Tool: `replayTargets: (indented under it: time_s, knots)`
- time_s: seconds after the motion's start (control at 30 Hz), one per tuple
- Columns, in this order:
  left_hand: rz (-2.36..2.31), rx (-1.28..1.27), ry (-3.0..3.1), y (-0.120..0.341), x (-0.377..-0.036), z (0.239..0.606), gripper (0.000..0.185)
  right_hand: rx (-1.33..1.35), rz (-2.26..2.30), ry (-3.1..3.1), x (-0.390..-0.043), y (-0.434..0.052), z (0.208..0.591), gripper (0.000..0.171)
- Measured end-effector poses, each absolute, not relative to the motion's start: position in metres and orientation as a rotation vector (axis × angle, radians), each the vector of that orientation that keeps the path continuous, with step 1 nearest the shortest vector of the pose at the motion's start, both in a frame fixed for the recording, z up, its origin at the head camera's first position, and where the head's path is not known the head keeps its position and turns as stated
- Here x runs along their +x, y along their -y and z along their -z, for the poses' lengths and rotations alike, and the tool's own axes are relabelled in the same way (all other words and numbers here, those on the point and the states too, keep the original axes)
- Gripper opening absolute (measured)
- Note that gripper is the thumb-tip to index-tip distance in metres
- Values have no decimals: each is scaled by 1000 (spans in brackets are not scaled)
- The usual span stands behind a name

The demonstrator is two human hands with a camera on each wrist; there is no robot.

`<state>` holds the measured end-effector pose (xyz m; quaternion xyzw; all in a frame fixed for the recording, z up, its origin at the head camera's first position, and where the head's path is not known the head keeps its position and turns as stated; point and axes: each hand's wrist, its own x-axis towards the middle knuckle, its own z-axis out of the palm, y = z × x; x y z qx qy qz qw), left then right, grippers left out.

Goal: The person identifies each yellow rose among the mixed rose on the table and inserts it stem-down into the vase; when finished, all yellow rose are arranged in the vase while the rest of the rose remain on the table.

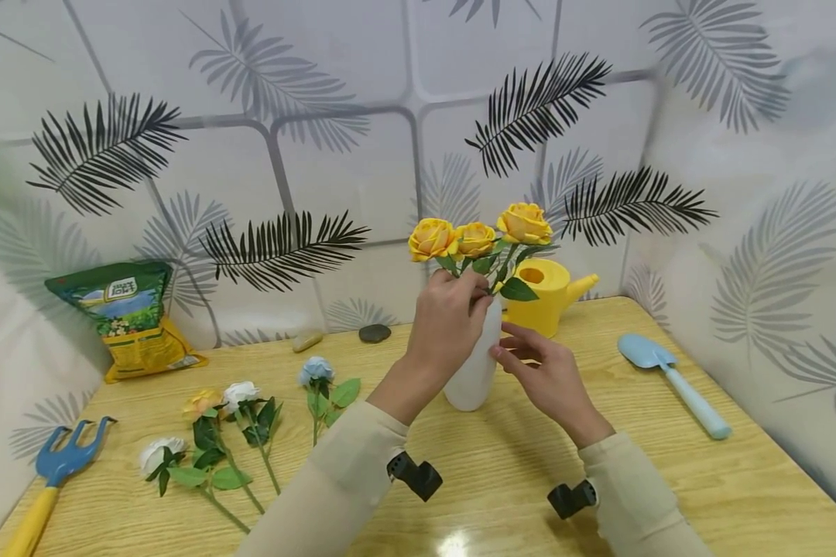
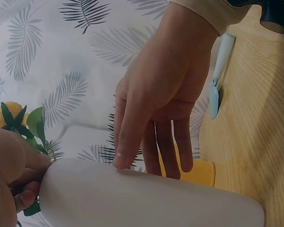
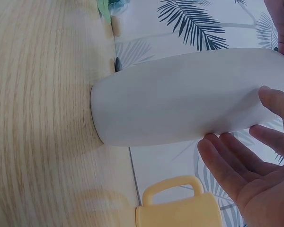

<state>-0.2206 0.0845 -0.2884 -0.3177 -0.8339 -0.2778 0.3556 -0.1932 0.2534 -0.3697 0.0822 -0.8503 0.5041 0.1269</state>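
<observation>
A tall white vase (image 1: pixel 475 363) stands upright on the wooden table, also large in the right wrist view (image 3: pixel 180 101). Three yellow roses (image 1: pixel 525 224) with green leaves rise at its mouth. My left hand (image 1: pixel 446 317) is at the vase's mouth, its fingers curled and pinching a yellow rose's stem just below the blooms; the stem itself is mostly hidden. My right hand (image 1: pixel 546 379) touches the vase's right side, thumb on the near face and fairly straight fingers (image 3: pixel 222 158) along the side. Behind the vase stands a yellow watering can (image 1: pixel 543 298).
Loose white (image 1: pixel 240 396), yellow (image 1: pixel 202 404) and blue (image 1: pixel 316 371) roses lie on the left. Further left are a hand fork (image 1: pixel 70 456) and a green-yellow bag (image 1: pixel 132 317). Two stones, one dark (image 1: pixel 375 333), lie by the wall. A blue trowel (image 1: pixel 676 379) lies at right.
</observation>
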Motion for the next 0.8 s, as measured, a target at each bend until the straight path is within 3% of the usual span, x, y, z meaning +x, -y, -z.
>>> replayTargets:
  time_s: [0.8]
  knots:
    - [936, -781, 2069, -53, -201, 288, 9, 214, -1447, 2506, -195, -252, 371, 48]
